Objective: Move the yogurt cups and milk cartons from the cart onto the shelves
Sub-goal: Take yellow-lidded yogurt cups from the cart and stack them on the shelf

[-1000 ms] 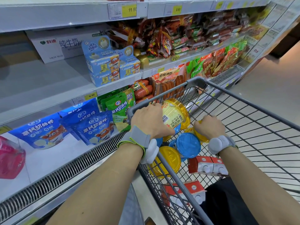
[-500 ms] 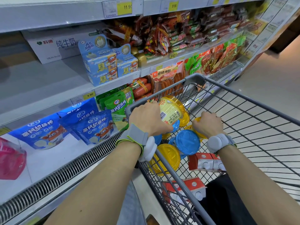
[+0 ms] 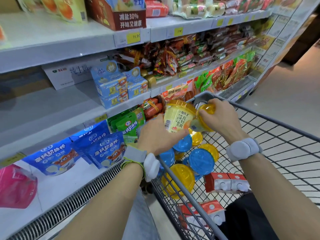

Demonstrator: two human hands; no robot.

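Left hand (image 3: 156, 135): fingers curled round the base of a yellow yogurt cup (image 3: 178, 116), gripping it above the cart's near-left corner.
Yellow yogurt cup: tilted, lid toward 12 o'clock, printed side up.
Right hand (image 3: 219, 116): at 3 o'clock of the left hand, curled round a second yellow cup (image 3: 203, 122); its lid touches the first cup.
Remaining cups (image 3: 201, 161): blue- and yellow-lidded, heaped in the cart at 6 o'clock of both hands.
Milk cartons (image 3: 226, 182): red and white, lying on the basket floor at 5 o'clock of the cups; two more nearer the viewer.
Cart (image 3: 277, 135): grey wire basket beside the shelves.
Shelves (image 3: 57, 99): at 9 o'clock of the hands, with a bare stretch on the middle tier; blue pouches (image 3: 102, 149) below.
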